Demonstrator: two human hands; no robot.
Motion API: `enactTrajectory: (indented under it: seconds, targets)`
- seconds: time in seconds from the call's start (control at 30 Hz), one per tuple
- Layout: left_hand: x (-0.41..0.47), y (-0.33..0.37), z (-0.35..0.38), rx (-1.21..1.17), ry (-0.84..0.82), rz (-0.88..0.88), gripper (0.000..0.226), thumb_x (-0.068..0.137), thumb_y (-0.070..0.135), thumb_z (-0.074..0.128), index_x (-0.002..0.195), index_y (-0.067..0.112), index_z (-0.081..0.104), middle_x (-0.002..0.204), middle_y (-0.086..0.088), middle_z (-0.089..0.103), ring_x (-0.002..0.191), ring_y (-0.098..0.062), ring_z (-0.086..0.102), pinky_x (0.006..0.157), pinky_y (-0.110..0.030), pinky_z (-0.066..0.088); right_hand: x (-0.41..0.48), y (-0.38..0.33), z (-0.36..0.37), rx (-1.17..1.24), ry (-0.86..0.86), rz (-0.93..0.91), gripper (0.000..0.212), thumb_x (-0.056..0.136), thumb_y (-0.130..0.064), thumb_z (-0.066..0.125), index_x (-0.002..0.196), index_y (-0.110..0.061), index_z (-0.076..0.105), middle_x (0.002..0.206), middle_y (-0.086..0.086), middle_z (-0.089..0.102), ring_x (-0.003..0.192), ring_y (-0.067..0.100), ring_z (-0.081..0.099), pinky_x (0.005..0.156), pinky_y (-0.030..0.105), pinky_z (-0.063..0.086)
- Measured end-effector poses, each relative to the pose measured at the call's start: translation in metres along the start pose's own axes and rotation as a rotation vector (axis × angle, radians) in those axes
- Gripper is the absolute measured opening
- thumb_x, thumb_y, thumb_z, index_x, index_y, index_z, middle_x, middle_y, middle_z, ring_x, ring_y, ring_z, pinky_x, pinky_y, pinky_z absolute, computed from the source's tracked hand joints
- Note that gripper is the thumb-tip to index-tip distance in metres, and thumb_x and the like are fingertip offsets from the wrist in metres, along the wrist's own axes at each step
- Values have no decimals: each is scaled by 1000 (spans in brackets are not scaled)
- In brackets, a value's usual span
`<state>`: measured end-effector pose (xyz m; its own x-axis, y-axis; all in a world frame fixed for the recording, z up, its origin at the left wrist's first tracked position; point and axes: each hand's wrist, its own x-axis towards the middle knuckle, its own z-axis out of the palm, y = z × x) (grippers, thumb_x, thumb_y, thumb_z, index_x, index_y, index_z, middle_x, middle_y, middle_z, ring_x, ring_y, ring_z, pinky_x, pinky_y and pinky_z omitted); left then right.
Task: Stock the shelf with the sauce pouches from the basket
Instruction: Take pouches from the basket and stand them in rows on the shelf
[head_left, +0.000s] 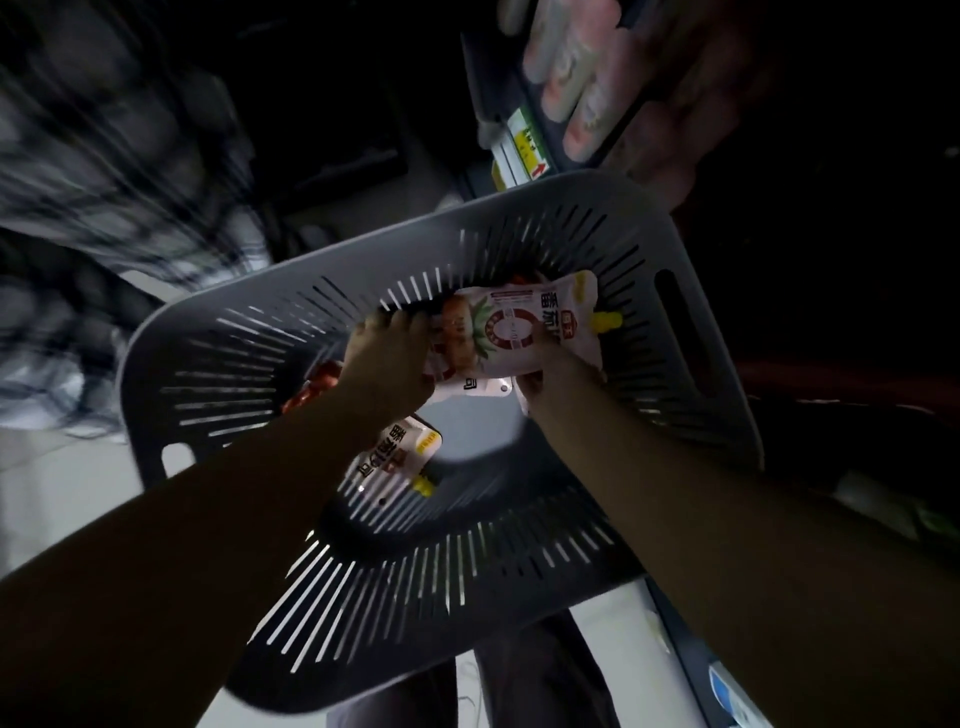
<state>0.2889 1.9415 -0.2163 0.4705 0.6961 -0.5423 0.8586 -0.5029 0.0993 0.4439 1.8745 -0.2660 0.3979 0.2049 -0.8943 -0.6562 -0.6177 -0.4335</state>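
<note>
1. Sauce pouch (511, 332): white with print, yellow spout cap (608, 321) at its right end. It is held up inside the basket (218, 332), near the far wall, lying roughly flat.
2. Left hand (387, 358) grips the pouch's left end, fingers (395, 325) curled over the far edge. Right hand (545, 364) grasps the near edge toward the cap side. Most of its fingers are hidden under the pouch, and it looks like a pinch.
3. Handling, as a judgement: soft film pouch, floppy, fill shifts inside, fairly light, slick skin. Best hold is the stiff sealed edges or the spout neck. Squeezing the belly risks a slip.
4. Second pouch (397, 460) lies on the basket floor under the left forearm, same print, with a yellow cap. A red item (314, 387) sits beside the left wrist, partly hidden; cannot tell what it is.
5. Basket: grey plastic, slotted walls, a handle cut-out at each end.
6. Shelf (480, 88) is at upper right, just past the basket's far rim. A price tag (527, 148) sits on its edge and blurred pale packs (563, 67) are on it.
</note>
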Motion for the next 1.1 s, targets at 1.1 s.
enactTrajectory:
  seconds: [1.1]
  targets:
    - [-91, 11, -3, -1317, -448, -297, 54, 61, 26, 80, 110, 15, 59, 95, 0, 71, 85, -16, 70, 73, -29, 57, -151, -68, -62, -64, -243, -556, 19, 94, -21, 52, 77, -15, 58, 64, -8, 71, 64, 6, 66, 60, 23, 53]
